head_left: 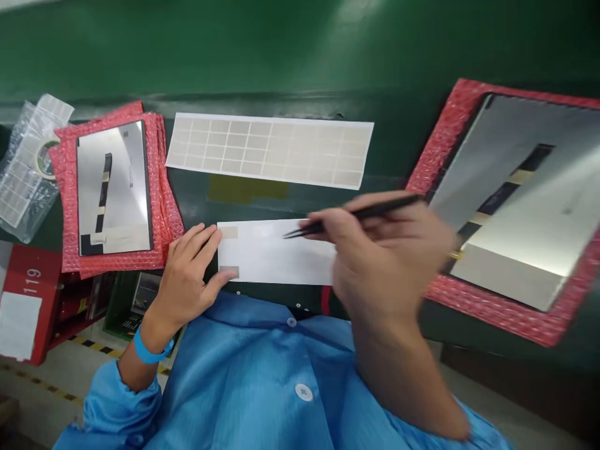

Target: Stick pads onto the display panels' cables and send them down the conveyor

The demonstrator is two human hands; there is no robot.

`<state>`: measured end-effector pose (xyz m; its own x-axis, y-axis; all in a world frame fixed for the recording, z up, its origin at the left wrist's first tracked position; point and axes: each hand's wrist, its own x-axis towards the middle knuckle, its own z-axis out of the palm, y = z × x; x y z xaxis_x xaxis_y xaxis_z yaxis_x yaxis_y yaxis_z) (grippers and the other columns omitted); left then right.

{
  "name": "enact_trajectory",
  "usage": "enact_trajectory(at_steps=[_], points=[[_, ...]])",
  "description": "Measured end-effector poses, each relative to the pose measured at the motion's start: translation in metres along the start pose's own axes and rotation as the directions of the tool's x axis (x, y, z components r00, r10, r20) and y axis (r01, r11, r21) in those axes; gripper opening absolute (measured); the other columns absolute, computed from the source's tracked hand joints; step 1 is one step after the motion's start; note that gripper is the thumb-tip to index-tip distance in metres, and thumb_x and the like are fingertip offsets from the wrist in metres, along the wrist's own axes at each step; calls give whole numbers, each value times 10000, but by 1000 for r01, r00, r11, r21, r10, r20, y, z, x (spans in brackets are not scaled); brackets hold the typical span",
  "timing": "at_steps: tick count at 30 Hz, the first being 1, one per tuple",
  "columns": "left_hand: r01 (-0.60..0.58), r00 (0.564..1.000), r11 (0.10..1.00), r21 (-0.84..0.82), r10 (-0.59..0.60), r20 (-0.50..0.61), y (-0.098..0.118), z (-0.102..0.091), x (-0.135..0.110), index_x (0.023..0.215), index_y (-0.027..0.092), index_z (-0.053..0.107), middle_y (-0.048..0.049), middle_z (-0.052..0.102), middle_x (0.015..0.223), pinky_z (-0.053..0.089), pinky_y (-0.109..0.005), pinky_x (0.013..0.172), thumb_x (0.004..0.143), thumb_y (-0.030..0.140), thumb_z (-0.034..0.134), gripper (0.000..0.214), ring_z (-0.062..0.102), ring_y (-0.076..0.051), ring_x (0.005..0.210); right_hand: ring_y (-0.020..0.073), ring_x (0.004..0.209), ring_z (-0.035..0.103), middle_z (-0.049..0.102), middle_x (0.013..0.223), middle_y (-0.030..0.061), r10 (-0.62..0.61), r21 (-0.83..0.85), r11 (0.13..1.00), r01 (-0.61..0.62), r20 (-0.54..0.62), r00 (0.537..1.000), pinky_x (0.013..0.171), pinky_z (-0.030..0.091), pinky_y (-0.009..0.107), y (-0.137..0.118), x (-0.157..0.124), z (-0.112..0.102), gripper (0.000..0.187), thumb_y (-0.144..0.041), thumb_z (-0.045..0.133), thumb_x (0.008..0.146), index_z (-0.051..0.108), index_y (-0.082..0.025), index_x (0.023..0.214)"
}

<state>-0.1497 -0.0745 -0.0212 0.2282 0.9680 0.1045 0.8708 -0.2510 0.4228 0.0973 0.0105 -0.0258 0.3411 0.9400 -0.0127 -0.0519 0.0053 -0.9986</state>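
My right hand (379, 250) is closed around black tweezers (365, 211), their tips pointing left above a white backing sheet (276, 253). Two small greyish stickers remain at that sheet's left end. My left hand (192, 275) lies at the same end, fingers apart, with the thumb on the sheet by the lower sticker. Beyond it lies a second sheet (272, 147) covered in rows of greyish rectangular stickers. Right of my right hand, a display panel (520, 187) with a dark flex strip rests on pink bubble wrap (506, 315); my hand hides part of its left edge.
At the left, a smaller panel (124, 187) lies on stacked pink bubble-wrap bags (162, 231). Past it are a tape roll (45, 159) and a clear plastic bag (23, 212) with sticker sheets. A red cabinet marked 119 (32, 275) stands below the green bench (300, 56).
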Motion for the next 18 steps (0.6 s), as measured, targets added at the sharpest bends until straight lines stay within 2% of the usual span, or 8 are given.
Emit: enact_trajectory(at_steps=[2, 5, 9, 13, 18], points=[[59, 998, 998, 9, -59, -36, 8, 6, 9, 1564, 134, 593, -192, 686, 1457, 480, -504, 1155, 1112, 469, 596, 563, 590, -344, 1413, 202, 721, 813, 761, 770, -14, -12, 19, 1000, 9, 128, 992, 632, 711, 306, 3, -8, 35, 325, -405, 949, 818, 686, -219, 861], [122, 992, 988, 94, -120, -28, 17, 10, 21, 1568, 174, 606, -178, 671, 1376, 492, -485, 1004, 1094, 448, 624, 547, 591, -346, 1269, 177, 663, 785, 744, 740, -45, -8, 26, 1000, 2, 223, 975, 571, 688, 287, 14, -3, 59, 337, -420, 944, 812, 662, -240, 849], [160, 987, 982, 103, -161, 2, 20, 10, 26, 1573, 201, 604, -171, 635, 1378, 469, -479, 976, 1061, 418, 671, 560, 550, -343, 1250, 156, 658, 772, 717, 735, -53, 19, -19, 1000, -14, 260, 965, 562, 675, 253, 22, 5, 60, 329, -396, 941, 818, 655, -237, 852], [158, 987, 985, 75, -158, 1, 20, 9, 27, 1561, 199, 613, -167, 628, 1366, 463, -485, 961, 1044, 405, 694, 562, 539, -351, 1243, 176, 712, 793, 693, 736, -56, 33, -80, 997, -11, 277, 960, 561, 678, 258, 20, 8, 57, 327, -394, 936, 830, 649, -241, 861], [154, 988, 986, 68, -154, -8, 20, 11, 28, 1550, 204, 622, -162, 628, 1367, 456, -486, 948, 1022, 431, 731, 585, 539, -353, 1231, 182, 695, 774, 693, 741, -45, 126, -128, 988, -85, 359, 925, 554, 671, 276, 17, 16, 58, 307, -322, 952, 810, 663, -234, 864]])
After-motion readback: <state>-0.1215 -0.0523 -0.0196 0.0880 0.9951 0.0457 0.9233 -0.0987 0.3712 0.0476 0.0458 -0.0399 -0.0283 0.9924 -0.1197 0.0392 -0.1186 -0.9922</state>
